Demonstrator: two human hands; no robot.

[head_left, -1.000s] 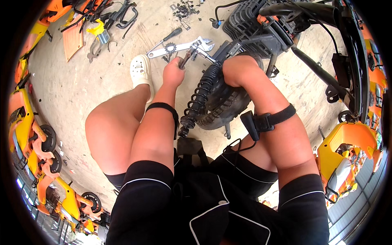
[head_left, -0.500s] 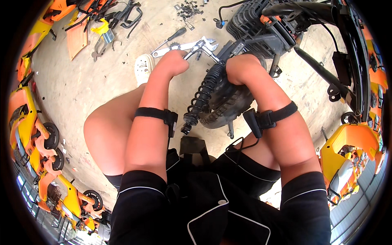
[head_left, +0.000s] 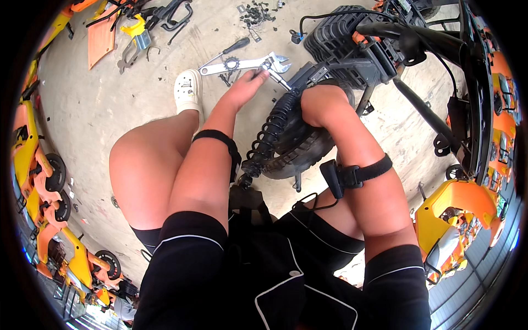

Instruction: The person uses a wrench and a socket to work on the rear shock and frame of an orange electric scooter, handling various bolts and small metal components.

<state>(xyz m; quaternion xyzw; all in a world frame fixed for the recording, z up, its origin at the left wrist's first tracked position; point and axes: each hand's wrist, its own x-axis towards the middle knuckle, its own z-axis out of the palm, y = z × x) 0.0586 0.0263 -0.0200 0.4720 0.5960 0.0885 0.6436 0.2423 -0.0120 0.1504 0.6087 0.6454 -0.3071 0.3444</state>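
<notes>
My left hand [head_left: 248, 87] is closed on a chrome socket wrench [head_left: 279, 80], thumb and fingers near its head. The wrench's extension runs down right to the upper end of a black coil-spring shock absorber [head_left: 271, 127], which lies slanted beside a knobby tyre [head_left: 300, 147]. Against the far side of the shock's upper end rests my right hand [head_left: 326, 105], its back toward me. Its fingers are hidden behind the wrist and the parts there, so what they hold does not show.
Behind my left hand lie a large adjustable wrench [head_left: 220, 67], a black-handled screwdriver [head_left: 236, 46] and scattered small fasteners [head_left: 256, 15]. A black frame [head_left: 476, 99] and ribbed black plastic part [head_left: 333, 37] stand right. Orange-yellow vehicles [head_left: 41, 181] line the left.
My left hand has shifted from the wrench's handle to nearer its head, and the handle no longer sticks out toward the lower left. My right hand stays by the shock absorber.
</notes>
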